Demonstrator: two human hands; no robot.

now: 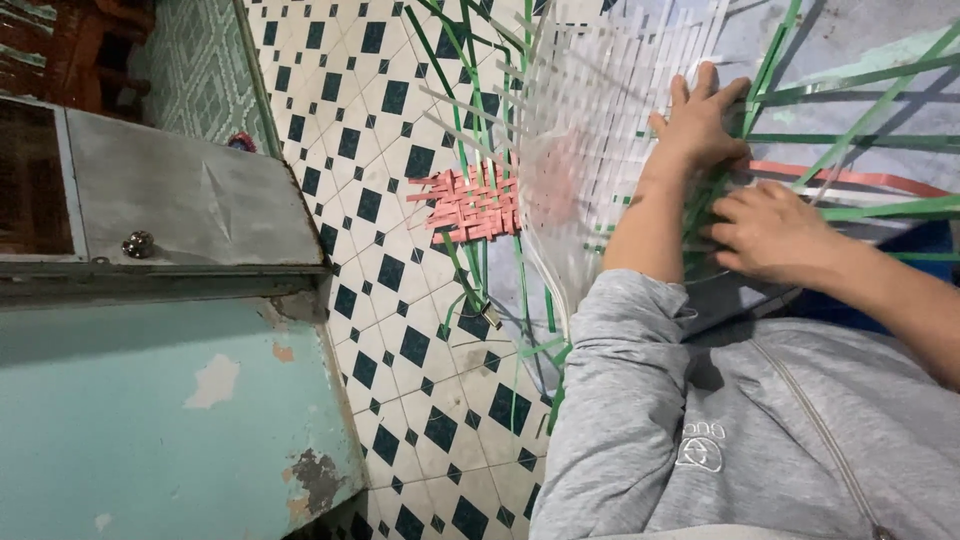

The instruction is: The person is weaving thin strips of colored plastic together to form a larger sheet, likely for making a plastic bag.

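I press my left hand flat, fingers spread, on the clear woven mat; my right hand pinches a green strip, which I'd keep taut.

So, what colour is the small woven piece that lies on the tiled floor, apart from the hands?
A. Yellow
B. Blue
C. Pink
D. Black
C. The small woven piece on the tiled floor is made of pink strips. It lies beside the clear woven mat that the left hand and the right hand press on, among green strips.
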